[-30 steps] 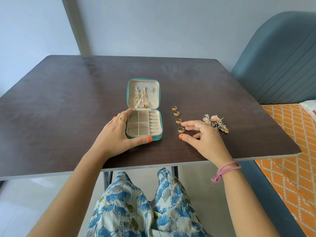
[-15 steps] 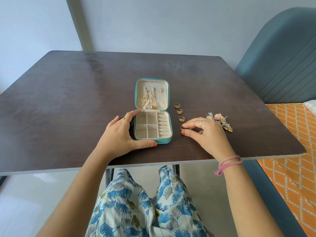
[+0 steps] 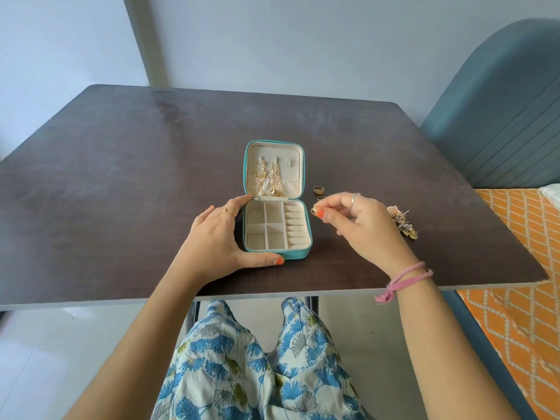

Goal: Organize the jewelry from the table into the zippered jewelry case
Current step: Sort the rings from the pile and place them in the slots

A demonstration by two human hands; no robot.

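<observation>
Head view: table (image 3: 121,177); open zippered jewelry case (image 3: 274,254), braced by the left hand (image 3: 218,241), fingers relaxed; right hand (image 3: 360,227) pinching a gold ring (image 3: 314,211) beside the ring rolls (image 3: 294,227). Slack pinch or missed slot risks dropping it.

Case (image 3: 276,228) at frame centre on table (image 3: 121,177); lid behind tray w/ earrings (image 3: 268,180) inside. Rings (image 3: 318,189) right of lid; brooch pile (image 3: 401,221) further right.

One open jewelry case (image 3: 277,228), two hands, three visible gold rings, one cluster of floral pieces (image 3: 401,222)
</observation>
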